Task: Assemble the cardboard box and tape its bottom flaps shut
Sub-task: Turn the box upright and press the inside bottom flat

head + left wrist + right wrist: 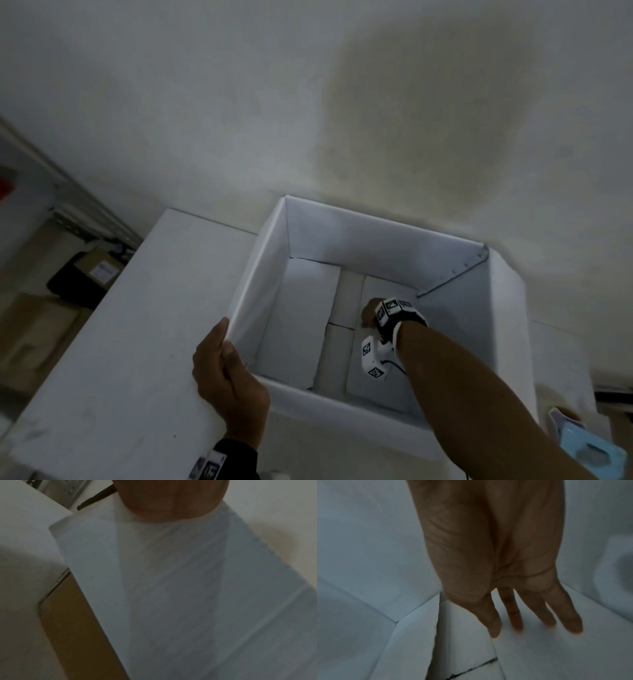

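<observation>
The white cardboard box point(376, 240) stands open-topped on the floor. My left hand point(226, 377) grips its near-left corner, where the wall meets the spread-out top flap point(137, 325); in the left wrist view only the palm point(171, 500) shows above the white cardboard panel point(171, 588). My right hand point(369, 313) reaches down inside the box. Its straight fingers point(515, 615) press on the right bottom flap point(556, 655). The left bottom flap point(301, 318) lies folded in, and a gap between the two shows the inner flaps point(339, 349).
Brown cartons point(34, 325), a dark box with a label point(89, 274) and a metal rack point(85, 212) stand at the left. A light-blue object point(589, 448) lies at the bottom right by my forearm. A dark stain point(428, 120) marks the pale floor beyond the box.
</observation>
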